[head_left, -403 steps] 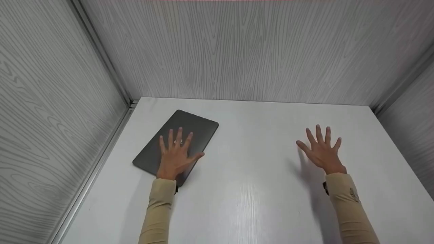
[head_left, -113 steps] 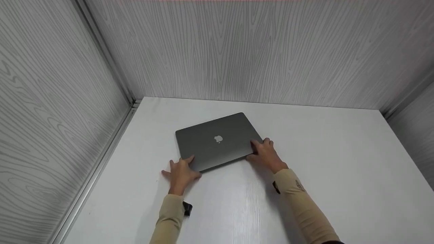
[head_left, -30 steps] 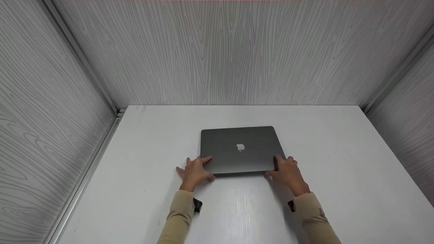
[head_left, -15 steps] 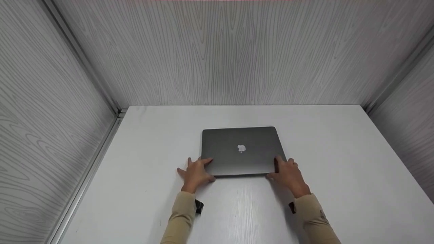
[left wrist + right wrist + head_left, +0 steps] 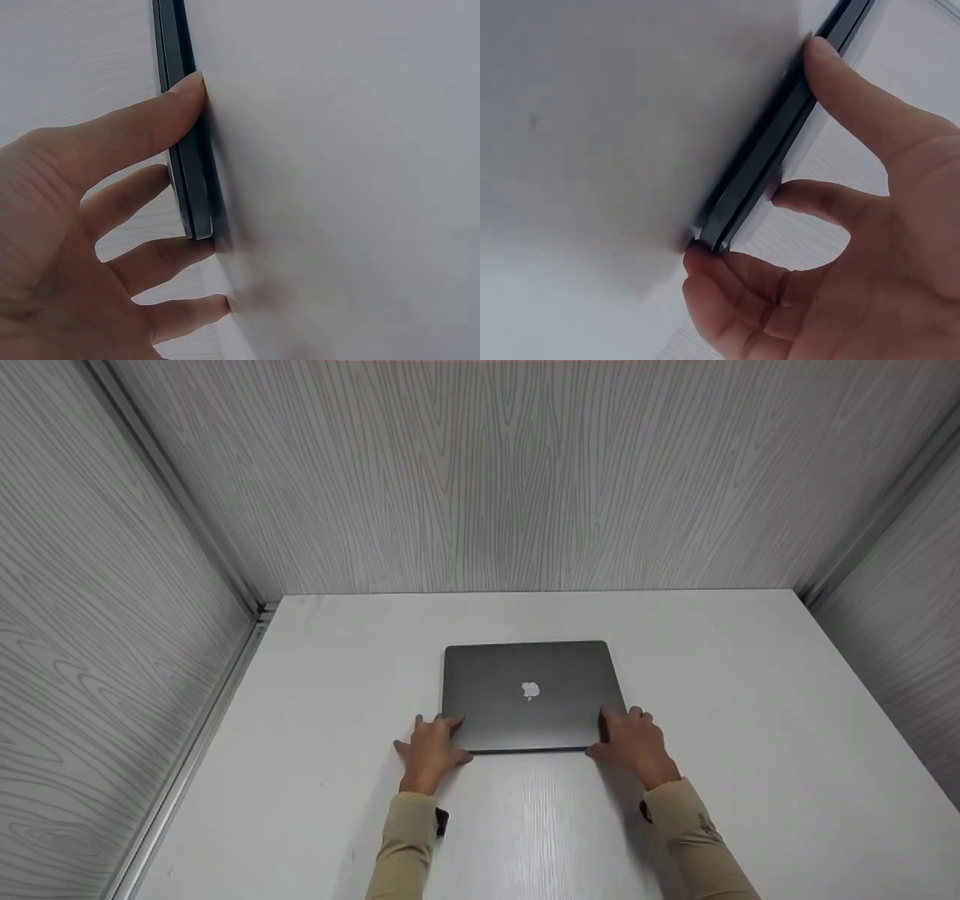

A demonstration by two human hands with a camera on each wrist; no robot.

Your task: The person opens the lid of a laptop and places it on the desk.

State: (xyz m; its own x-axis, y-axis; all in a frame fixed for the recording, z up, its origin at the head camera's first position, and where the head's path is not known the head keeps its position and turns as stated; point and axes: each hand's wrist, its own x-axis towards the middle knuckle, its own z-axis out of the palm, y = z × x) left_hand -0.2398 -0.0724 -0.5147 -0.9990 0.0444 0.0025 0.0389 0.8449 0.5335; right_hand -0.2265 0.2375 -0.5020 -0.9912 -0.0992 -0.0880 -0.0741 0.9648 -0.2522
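A closed dark grey laptop (image 5: 495, 690) with a pale apple logo lies flat on the white table, its front edge facing me. My left hand (image 5: 430, 750) holds its near left corner: thumb on the front edge, index finger on the lid, other fingers spread at the side. At the near right corner, my right hand (image 5: 637, 744) grips likewise, its outer fingers curled against the side. In the left wrist view the thumb presses the laptop's thin edge (image 5: 196, 184). The right wrist view shows the laptop's corner (image 5: 735, 199) between thumb and fingers.
The white table (image 5: 750, 697) meets a grey wood-grain back panel (image 5: 480, 480). Similar panels rise at the left (image 5: 112, 622) and right (image 5: 900, 562). A metal rail (image 5: 187, 765) runs along the table's left side.
Earliest, the laptop lay slanted at the left under spread hands. Both hands then gripped it; it moved right and turned square to me. Over the last second, it has hardly moved.
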